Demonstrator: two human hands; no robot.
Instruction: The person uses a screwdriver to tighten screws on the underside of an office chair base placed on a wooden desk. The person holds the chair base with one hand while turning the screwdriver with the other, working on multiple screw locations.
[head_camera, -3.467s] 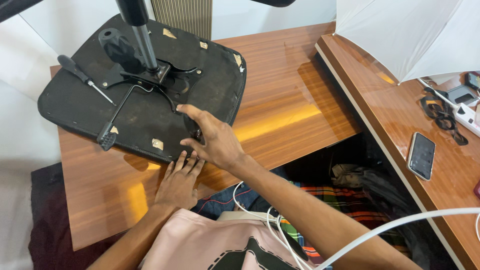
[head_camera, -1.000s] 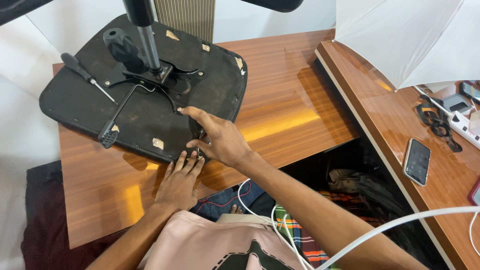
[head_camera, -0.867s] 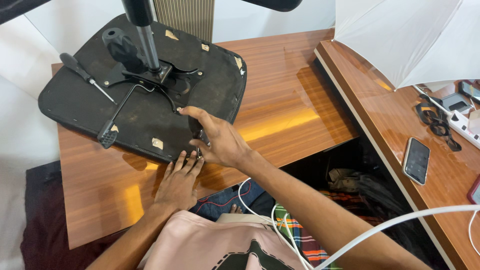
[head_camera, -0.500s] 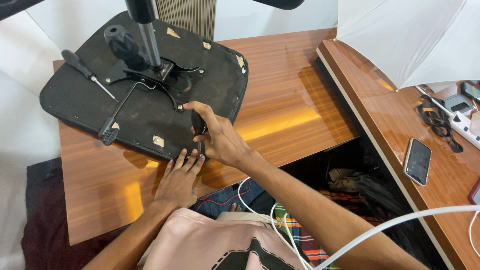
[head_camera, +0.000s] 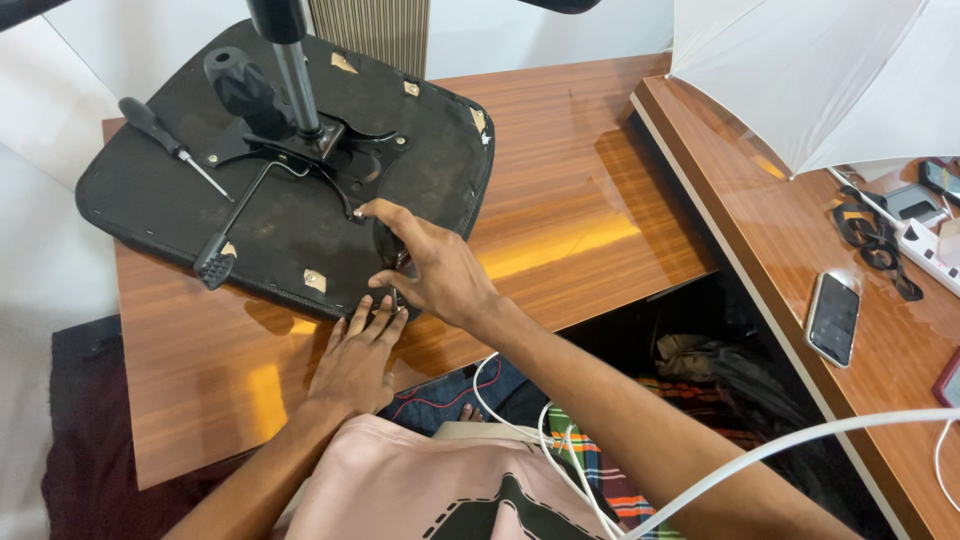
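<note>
Underside of an office-chair seat (head_camera: 300, 215), laid upside down on a wooden desk (head_camera: 570, 190), seen from the head camera. The seat's black base panel faces up; its metal mounting plate (head_camera: 320, 155) and the gas-lift column (head_camera: 290, 60) rise from the middle, and a lever with a black grip (head_camera: 215, 265) runs out toward the near edge. A screwdriver with a black handle (head_camera: 160, 135) rests on the panel at the far left, apart from both hands.

The right hand (head_camera: 430, 270) sits on the near right part of the panel, its fingers (head_camera: 385, 215) curled together around a small dark part (too shadowed to identify; whether it is truly gripped cannot be told). The left hand (head_camera: 360, 360) lies flat on the desk just below the seat's front edge, fingers (head_camera: 375, 320) straight and slightly apart, their tips touching the rim and clamped on nothing.

Step in hand, as a judgement: work on a fitting or fastener at the near right of the seat base, with the left hand bracing the seat against sliding. The next move would call for a steady hold from that bracing hand and a firm pinch or turn by the right, since the panel rests loosely on the desk and could shift.

To the right, on a second desk (head_camera: 760, 230), lie a phone (head_camera: 832, 318) and a power strip (head_camera: 930, 250), beneath a white umbrella (head_camera: 820, 70).
</note>
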